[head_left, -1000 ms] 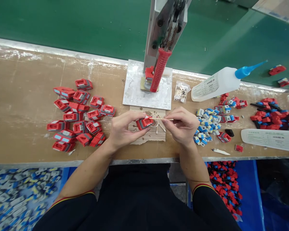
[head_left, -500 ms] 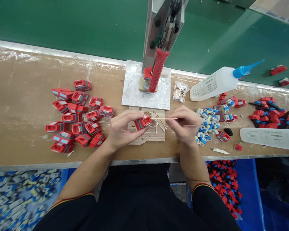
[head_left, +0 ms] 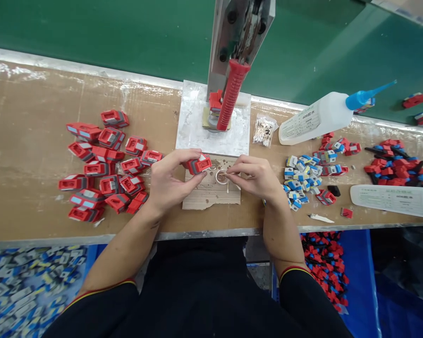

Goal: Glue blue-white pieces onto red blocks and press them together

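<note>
My left hand (head_left: 174,180) grips a red and gray plastic part (head_left: 199,164) between thumb and fingers, above the left side of a torn cardboard piece (head_left: 211,199). My right hand (head_left: 252,174) is closed in a pinch at a small round dish (head_left: 220,177) on that cardboard. Between its fingertips is a thin swab stick, mostly hidden, its end at the dish. Another cotton swab (head_left: 228,187) lies by the dish. Similar red and gray parts (head_left: 110,184) form a loose group to the left of my left hand.
A press with a red handle (head_left: 233,96) stands on a metal plate (head_left: 193,117) behind the cardboard. To the right are bagged swabs (head_left: 264,130), a glue bottle (head_left: 315,118), blue and white parts (head_left: 301,178), a second bottle (head_left: 391,198) and a blade (head_left: 320,218). Bins flank my lap.
My left hand has moved left with the red part, away from the swab. My right hand has moved left, bringing the swab from the part to the dish. The view has shifted slightly.
</note>
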A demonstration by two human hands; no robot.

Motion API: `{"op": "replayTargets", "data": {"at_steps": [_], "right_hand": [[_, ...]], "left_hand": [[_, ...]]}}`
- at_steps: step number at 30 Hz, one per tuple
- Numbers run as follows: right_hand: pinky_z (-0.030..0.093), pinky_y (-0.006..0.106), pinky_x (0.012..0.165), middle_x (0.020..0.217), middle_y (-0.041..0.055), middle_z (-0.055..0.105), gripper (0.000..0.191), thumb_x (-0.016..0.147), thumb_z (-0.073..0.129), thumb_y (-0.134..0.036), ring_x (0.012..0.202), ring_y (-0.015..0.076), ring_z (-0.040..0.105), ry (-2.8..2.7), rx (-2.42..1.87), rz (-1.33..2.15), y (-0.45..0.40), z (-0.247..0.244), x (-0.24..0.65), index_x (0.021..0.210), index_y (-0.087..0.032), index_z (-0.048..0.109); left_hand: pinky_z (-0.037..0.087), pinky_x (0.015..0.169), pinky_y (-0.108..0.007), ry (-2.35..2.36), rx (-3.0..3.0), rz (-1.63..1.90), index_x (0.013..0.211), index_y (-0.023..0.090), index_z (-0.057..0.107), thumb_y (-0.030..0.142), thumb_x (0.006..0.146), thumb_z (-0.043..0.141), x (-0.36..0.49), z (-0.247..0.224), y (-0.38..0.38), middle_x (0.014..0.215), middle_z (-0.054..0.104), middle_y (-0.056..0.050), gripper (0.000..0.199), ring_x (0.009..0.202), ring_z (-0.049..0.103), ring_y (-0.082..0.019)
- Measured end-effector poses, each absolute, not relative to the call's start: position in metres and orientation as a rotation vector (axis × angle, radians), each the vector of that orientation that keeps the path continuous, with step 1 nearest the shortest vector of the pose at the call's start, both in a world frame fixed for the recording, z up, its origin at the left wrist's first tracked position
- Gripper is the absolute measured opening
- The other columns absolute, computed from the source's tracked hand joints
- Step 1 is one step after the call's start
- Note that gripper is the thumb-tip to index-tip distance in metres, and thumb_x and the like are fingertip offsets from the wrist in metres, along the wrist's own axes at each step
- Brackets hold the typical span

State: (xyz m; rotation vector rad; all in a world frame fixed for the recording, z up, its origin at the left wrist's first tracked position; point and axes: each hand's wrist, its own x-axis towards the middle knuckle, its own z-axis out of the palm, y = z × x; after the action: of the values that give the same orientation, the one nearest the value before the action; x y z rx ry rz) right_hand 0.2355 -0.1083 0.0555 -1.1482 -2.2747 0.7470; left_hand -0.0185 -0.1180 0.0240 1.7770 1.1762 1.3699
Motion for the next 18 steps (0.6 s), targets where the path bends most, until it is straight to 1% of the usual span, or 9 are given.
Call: {"op": "replayTargets", "data": {"at_steps": [5,13,16,18], "right_hand": [[0.051,0.027,0.07,0.086,0.005,0.076,0.018,0.1,0.066,-0.028,0.075,0.0153,0.068,-2.293,-1.135,0.746,-0.107,0.055,0.238,0.095,-0.022,0.083],[0.051,0.027,0.068,0.085,0.0044,0.077,0.017,0.098,0.068,-0.025,0.074,0.0149,0.069,-2.283,-1.148,0.742,-0.106,0.056,0.237,0.09,-0.022,0.082],[0.049,0.027,0.063,0.081,0.0028,0.077,0.012,0.095,0.073,-0.024,0.069,0.0137,0.067,-2.161,-1.082,0.75,-0.108,0.063,0.239,0.087,-0.023,0.082],[0.046,0.026,0.057,0.077,0.001,0.076,0.007,0.092,0.078,-0.023,0.064,0.0122,0.063,-2.011,-1.004,0.745,-0.109,0.068,0.24,0.086,-0.025,0.083]], "left_hand": [[0.066,0.09,-0.038,1.159,1.814,1.388,0.112,0.026,0.075,0.024,0.082,0.086,-0.018,0.025,-0.119,0.115,0.081,-0.005,0.032,0.102,0.079,-0.023],[0.065,0.09,-0.034,1.15,1.821,1.383,0.112,0.022,0.074,0.015,0.082,0.084,-0.016,0.028,-0.12,0.117,0.081,-0.006,0.032,0.102,0.079,-0.021],[0.065,0.096,-0.036,1.137,1.821,1.401,0.112,0.022,0.074,0.013,0.082,0.083,-0.016,0.028,-0.12,0.117,0.081,-0.006,0.033,0.107,0.079,-0.022],[0.064,0.1,-0.037,1.11,1.829,1.418,0.112,0.022,0.074,0.013,0.082,0.083,-0.015,0.028,-0.12,0.117,0.081,-0.006,0.033,0.11,0.079,-0.023]]}}
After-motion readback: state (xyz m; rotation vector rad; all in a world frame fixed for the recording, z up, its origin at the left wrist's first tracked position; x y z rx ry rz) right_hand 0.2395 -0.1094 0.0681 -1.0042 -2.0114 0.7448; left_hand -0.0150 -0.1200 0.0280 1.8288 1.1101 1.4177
